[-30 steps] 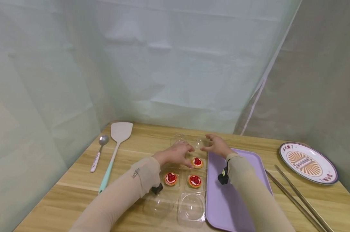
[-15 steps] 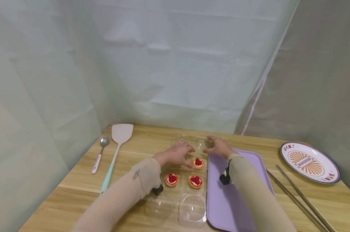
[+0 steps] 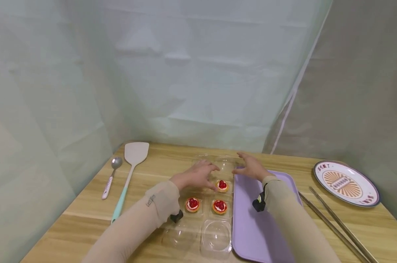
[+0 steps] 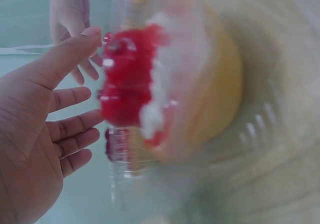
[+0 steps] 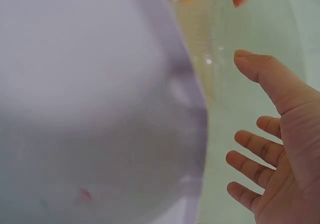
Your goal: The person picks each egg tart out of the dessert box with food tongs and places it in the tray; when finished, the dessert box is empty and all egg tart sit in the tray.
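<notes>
My left hand (image 3: 198, 175) hovers over the left side of a clear plastic container row, its fingers spread and holding nothing. A small fruit tart (image 3: 222, 186) with red topping and white cream sits in a container just right of my left thumb. Two more tarts, a right one (image 3: 219, 206) and a left one (image 3: 192, 204), lie nearer in clear containers. In the left wrist view a tart (image 4: 185, 84) looms large beside my open palm. My right hand (image 3: 251, 168) is held over the far left corner of the purple tray (image 3: 251, 233), fingers apart, grasping nothing.
Clear containers (image 3: 217, 237) without tarts stand at the front, and clear plastic (image 3: 225, 163) stretches behind the tarts. A white turner (image 3: 128, 177) and a spoon (image 3: 109, 182) lie left. Metal tongs (image 3: 336, 226) and a patterned oval plate (image 3: 346, 183) lie right.
My right hand has shifted slightly right, away from my left hand, over the tray's corner. My left hand and the tarts stay in place, while the head view has turned slightly.
</notes>
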{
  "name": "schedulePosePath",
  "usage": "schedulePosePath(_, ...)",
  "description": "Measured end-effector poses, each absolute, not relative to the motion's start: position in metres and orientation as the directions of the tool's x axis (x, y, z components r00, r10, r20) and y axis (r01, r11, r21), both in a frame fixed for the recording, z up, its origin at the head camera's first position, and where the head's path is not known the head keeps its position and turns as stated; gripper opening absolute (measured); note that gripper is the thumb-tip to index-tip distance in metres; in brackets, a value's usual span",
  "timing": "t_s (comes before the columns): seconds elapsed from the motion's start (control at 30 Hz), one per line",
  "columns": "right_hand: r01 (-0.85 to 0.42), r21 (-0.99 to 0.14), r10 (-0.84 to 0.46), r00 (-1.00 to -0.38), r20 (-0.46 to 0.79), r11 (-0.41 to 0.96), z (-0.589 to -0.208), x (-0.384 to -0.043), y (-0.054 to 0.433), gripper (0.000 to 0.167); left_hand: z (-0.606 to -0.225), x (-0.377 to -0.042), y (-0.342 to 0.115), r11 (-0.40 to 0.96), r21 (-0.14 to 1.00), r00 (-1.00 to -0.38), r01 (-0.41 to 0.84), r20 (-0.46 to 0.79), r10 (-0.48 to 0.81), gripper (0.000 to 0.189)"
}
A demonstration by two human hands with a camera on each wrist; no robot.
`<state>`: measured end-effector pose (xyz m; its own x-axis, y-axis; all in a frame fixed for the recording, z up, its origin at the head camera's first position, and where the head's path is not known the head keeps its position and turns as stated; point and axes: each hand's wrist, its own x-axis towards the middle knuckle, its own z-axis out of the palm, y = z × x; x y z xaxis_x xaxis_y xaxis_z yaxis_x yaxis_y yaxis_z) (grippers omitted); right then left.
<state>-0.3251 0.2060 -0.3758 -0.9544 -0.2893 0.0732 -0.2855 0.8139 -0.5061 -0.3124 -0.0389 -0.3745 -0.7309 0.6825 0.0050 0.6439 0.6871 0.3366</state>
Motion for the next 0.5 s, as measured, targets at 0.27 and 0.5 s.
schedulePosePath(0.27,-0.362,-0.470,-0.334,-0.931,0.146,0.805,-0.355,-0.308,0.208,0.081,-0.356,-0.304,-0.043,0.680,0.308,-0.721,0.666,0.032,0.692,0.075)
schedulePosePath(0.5,-0.386,-0.453,-0.358,-0.922,0.151,0.804,-0.335,-0.288,0.207,0.082,-0.334,-0.290,-0.047,0.661,0.296,-0.704,0.690,0.060,0.708,0.070)
